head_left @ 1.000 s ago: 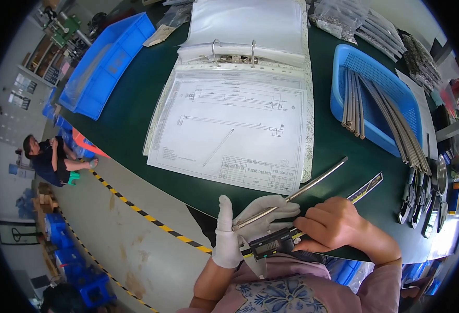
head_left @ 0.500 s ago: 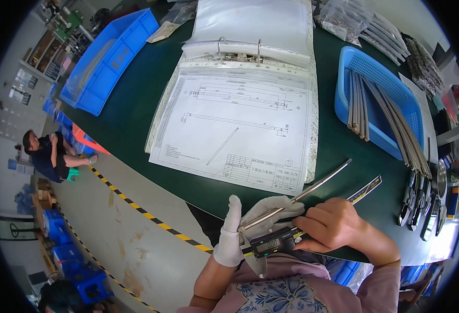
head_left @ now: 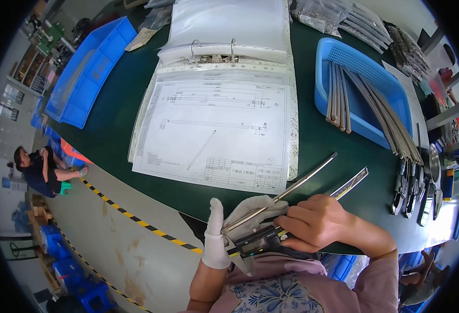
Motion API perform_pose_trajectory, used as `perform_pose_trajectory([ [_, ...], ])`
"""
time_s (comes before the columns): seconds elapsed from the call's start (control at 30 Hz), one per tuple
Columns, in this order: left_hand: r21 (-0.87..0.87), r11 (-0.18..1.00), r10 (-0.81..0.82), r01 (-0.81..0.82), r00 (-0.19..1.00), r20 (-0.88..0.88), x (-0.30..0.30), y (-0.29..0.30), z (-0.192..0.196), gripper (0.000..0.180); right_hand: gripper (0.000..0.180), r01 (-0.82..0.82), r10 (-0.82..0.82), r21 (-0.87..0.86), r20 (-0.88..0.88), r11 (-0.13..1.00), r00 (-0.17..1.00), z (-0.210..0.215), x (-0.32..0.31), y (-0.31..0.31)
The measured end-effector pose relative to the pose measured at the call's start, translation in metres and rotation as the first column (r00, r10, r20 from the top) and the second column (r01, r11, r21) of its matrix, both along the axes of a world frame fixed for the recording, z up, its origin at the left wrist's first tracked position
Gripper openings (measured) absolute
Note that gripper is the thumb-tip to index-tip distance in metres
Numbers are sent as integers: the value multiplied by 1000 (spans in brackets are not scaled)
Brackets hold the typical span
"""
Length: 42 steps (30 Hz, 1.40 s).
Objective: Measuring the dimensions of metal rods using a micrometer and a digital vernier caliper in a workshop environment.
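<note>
My left hand [head_left: 219,244], in a white glove, has its thumb pointing up, and a slim metal rod [head_left: 305,177] lies across its fingers. The rod slants up and away to the right over the table edge. My bare right hand [head_left: 314,221] is closed around a digital caliper [head_left: 254,243], whose beam sticks out past the knuckles. The caliper's jaws are at the rod's near end by the left palm; whether they touch it I cannot tell. Beyond both hands lies an open ring binder [head_left: 293,112] with a technical drawing [head_left: 187,151] on top.
A blue perforated basket [head_left: 320,78] of metal rods [head_left: 378,107] stands at the right. Several black-and-silver hand tools [head_left: 399,190] lie beside it. Bagged parts [head_left: 318,15] sit at the back. At the left is a blue crate [head_left: 91,73]; a person [head_left: 39,172] sits beyond.
The view has shifted, so the table and its things appear farther left and slightly higher. Both hands keep the rod and caliper in nearly the same arrangement.
</note>
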<state>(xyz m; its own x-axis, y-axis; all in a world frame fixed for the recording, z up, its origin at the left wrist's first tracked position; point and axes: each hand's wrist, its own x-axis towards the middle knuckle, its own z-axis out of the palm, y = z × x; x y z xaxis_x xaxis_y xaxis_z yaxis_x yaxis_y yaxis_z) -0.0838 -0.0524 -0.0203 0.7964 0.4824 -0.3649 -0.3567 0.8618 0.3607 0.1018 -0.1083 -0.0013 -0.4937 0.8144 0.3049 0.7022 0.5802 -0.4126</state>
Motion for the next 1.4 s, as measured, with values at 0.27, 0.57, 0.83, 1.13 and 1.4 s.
perform_pose_trajectory([
  [0.27,145,989,-44,33,996,73,-11,-6,-5,88,28,39,-39,134,0,990,999,1,5,-10],
  [0.57,520,834,267,-186,960,-85,-18,3,-23,63,33,312,-300,230,-88,922,950,-7,34,-38],
  [0.83,387,894,300,-226,943,-142,-17,10,-19,67,34,327,-326,175,-37,929,945,-11,39,-35],
  [1.13,356,902,292,-243,952,-91,-19,13,-25,61,32,302,-299,115,-44,946,953,-18,40,-36],
  [1.4,322,902,314,-286,949,-38,-21,12,-25,51,32,305,-303,120,-39,945,952,-16,40,-37],
])
